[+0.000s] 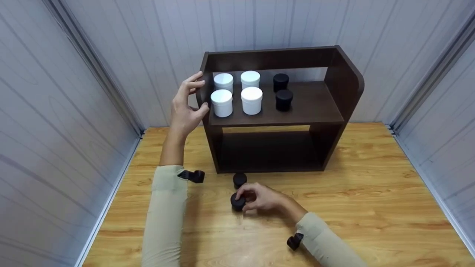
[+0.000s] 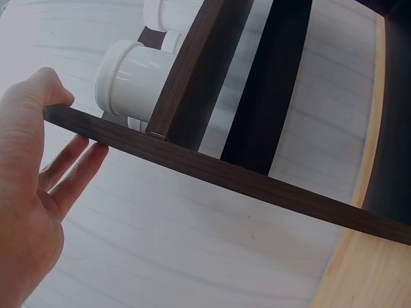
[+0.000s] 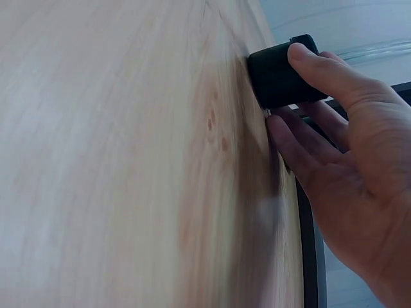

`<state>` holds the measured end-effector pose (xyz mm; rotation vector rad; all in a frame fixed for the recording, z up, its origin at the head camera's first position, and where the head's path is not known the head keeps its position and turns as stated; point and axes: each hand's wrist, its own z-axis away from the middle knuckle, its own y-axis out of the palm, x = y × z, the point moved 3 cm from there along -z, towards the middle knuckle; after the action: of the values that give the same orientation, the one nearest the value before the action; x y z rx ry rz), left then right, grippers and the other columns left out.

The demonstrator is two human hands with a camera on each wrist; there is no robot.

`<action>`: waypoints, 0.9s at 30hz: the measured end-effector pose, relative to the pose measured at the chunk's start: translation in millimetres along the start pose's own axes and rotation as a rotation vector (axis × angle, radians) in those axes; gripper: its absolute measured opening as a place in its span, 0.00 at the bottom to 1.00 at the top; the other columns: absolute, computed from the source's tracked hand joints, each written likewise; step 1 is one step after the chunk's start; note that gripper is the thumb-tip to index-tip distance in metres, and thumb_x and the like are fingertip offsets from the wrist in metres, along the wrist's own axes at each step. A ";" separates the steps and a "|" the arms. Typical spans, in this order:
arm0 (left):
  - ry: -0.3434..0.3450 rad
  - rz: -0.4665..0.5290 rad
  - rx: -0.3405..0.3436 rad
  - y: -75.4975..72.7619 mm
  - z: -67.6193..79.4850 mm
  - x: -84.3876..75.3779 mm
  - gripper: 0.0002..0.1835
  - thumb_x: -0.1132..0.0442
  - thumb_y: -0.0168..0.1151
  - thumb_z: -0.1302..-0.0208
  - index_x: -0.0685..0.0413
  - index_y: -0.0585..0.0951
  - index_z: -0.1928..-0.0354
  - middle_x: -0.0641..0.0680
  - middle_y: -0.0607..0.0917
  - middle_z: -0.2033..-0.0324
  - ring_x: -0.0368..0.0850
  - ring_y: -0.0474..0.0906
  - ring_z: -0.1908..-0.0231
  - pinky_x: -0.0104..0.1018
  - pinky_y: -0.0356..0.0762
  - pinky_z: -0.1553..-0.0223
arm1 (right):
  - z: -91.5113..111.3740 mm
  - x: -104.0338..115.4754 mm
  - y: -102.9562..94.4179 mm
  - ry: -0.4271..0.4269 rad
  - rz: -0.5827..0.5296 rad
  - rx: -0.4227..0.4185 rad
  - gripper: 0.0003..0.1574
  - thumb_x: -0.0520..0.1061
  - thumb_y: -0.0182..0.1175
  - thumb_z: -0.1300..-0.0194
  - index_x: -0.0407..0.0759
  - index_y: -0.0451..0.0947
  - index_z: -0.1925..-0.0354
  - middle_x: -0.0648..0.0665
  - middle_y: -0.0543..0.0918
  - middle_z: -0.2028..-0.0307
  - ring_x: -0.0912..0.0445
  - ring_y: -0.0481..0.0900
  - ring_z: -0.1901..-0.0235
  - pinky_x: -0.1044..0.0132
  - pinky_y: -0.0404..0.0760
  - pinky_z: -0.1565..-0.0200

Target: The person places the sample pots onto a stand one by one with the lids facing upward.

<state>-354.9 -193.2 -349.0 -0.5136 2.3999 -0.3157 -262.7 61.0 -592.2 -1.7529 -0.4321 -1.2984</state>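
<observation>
My left hand [image 1: 187,111] grips the left side panel of a dark brown two-tier shelf [image 1: 278,120]; in the left wrist view the thumb lies on one side of the panel edge [image 2: 192,163] and fingers on the other. On the table in front of the shelf, my right hand [image 1: 261,196] pinches a small black jar [image 1: 236,203] between thumb and fingers. That jar [image 3: 279,76] touches the tabletop in the right wrist view. A second black jar [image 1: 240,179] stands just behind it, near the shelf's base.
Several white jars [image 1: 252,102] stand in two rows at the left of the upper tier. To their right are two black jars, one in front [image 1: 284,101] and one behind [image 1: 281,81]. Pale panel walls [image 1: 74,122] enclose the wooden table [image 1: 371,178].
</observation>
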 end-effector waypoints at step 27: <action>-0.006 0.011 0.008 0.0 -0.5 2.1 0.26 0.74 0.66 0.34 0.60 0.82 0.33 0.59 0.79 0.20 0.55 0.76 0.20 0.56 0.81 0.27 | 1.8 9.3 -5.5 0.084 -0.099 0.053 0.19 0.31 0.74 0.31 0.31 0.85 0.43 0.28 0.87 0.37 0.55 0.88 0.43 0.66 0.86 0.38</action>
<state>-356.7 -194.0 -349.8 -0.4966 2.3934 -0.3187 -261.9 63.5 -581.6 -1.6446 -0.5061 -1.4117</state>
